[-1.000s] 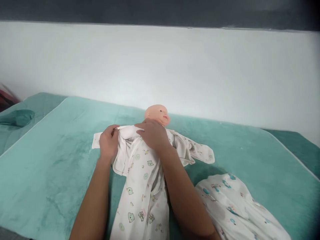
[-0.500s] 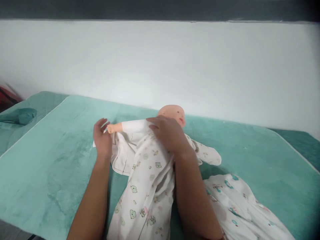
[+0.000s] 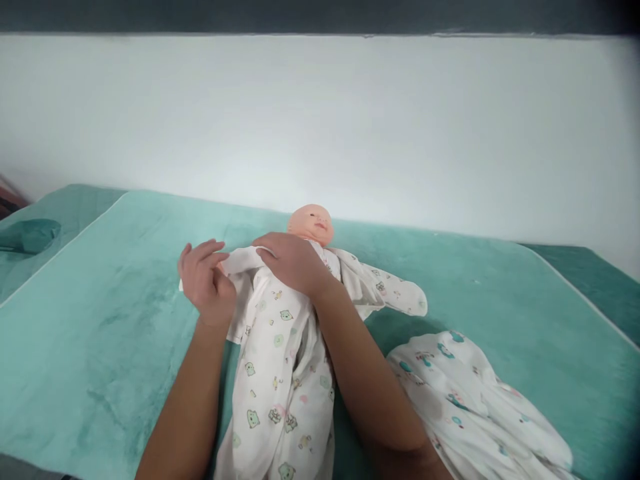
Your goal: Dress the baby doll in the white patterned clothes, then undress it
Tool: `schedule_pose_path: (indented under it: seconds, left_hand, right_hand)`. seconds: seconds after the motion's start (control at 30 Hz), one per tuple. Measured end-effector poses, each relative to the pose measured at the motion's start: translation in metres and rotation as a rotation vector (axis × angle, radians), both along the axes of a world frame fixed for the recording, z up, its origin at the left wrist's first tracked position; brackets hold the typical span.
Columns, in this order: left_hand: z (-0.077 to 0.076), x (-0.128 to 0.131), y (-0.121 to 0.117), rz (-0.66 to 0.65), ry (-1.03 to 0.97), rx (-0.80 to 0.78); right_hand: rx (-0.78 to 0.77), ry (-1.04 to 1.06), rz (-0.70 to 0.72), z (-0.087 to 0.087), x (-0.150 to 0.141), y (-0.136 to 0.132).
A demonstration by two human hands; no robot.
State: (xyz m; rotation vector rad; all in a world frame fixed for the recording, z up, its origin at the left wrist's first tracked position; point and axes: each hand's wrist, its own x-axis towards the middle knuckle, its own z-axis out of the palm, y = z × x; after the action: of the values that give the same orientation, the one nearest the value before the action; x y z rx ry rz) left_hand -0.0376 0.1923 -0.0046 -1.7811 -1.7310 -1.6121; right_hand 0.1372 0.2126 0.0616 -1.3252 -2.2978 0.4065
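Observation:
A baby doll (image 3: 312, 223) lies on its back on a teal blanket (image 3: 100, 313), head toward the wall. It wears a white printed sleepsuit (image 3: 280, 373) that runs down toward me. My left hand (image 3: 204, 281) is at the doll's arm, fingers curled round the sleeve end; the doll's hand is hidden there. My right hand (image 3: 293, 261) lies flat on the doll's chest and shoulder, pressing the cloth. The other sleeve (image 3: 395, 293) lies limp and spread out to the right.
A second white garment (image 3: 470, 407) with teal prints is heaped at the lower right. A dark teal cloth (image 3: 27, 235) lies at the far left. A white wall (image 3: 350, 133) rises behind the bed, and the blanket's left edge drops off.
The doll's bare hand showed out of the sleeve half a second ago; now my left hand covers it. The doll's head turned back from the right toward the middle.

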Motion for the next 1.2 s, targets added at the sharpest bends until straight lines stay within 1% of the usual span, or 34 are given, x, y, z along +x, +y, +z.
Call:
schedule_pose_path:
  seconds: [0.07,0.13,0.17,0.23,0.27,0.33,0.43,0.5,0.57,0.63,0.67,0.73,0.8,0.87,0.93,1.03,1.13,1.2]
  left_hand:
    - [-0.003,0.005,0.002,-0.157,0.052,-0.070]
    - [-0.006,0.010,0.006,-0.315,0.152,-0.227]
    - [-0.008,0.013,0.009,-0.366,0.225,-0.312]
    - [-0.011,0.016,0.015,-0.402,0.377,-0.437]
    - [-0.012,0.017,0.018,-0.393,0.432,-0.473]
    - [-0.013,0.016,0.021,-0.348,0.480,-0.507]
    - [-0.015,0.011,0.025,-0.283,0.474,-0.522]
    - [-0.016,0.004,0.027,-0.233,0.446,-0.505]
    - [-0.018,-0.003,0.030,-0.148,0.396,-0.492]
    - [-0.020,-0.009,0.034,-0.073,0.342,-0.504]
    - [-0.021,-0.012,0.036,-0.059,0.320,-0.512]
    - [-0.021,-0.014,0.039,-0.085,0.288,-0.511]
    - [-0.020,-0.014,0.040,-0.138,0.240,-0.479]
    - [-0.018,-0.012,0.040,-0.191,0.146,-0.426]
    - [-0.014,-0.010,0.039,-0.257,0.015,-0.361]
    - [-0.002,-0.004,0.033,-0.402,-0.135,-0.305]
    - [0.016,0.010,0.023,-0.557,-0.132,-0.331]
    - [0.029,0.024,0.014,-0.643,-0.049,-0.373]
  right_hand:
    - [0.050,0.153,-0.057,0.000,0.003,-0.003]
    - [0.109,0.249,-0.151,-0.003,0.007,-0.008]
    - [0.131,0.280,-0.202,-0.006,0.010,-0.012]
    - [0.166,0.335,-0.278,-0.016,0.019,-0.021]
    - [0.176,0.360,-0.307,-0.021,0.024,-0.026]
    - [0.174,0.410,-0.363,-0.034,0.035,-0.035]
    - [0.123,0.490,-0.470,-0.051,0.050,-0.042]
    - [0.094,0.512,-0.512,-0.061,0.057,-0.043]
    - [0.089,0.441,-0.516,-0.070,0.061,-0.042]
    - [0.098,0.288,-0.528,-0.078,0.065,-0.040]
    - [0.098,0.205,-0.548,-0.082,0.067,-0.040]
    - [0.079,0.086,-0.608,-0.088,0.074,-0.042]
    - [0.048,0.047,-0.692,-0.093,0.084,-0.046]
    - [0.017,0.057,-0.771,-0.097,0.097,-0.050]
    - [-0.005,0.080,-0.815,-0.099,0.107,-0.053]
    - [-0.008,0.104,-0.799,-0.103,0.111,-0.051]
    - [0.041,0.113,-0.758,-0.106,0.104,-0.044]
    - [0.065,0.129,-0.743,-0.108,0.102,-0.040]
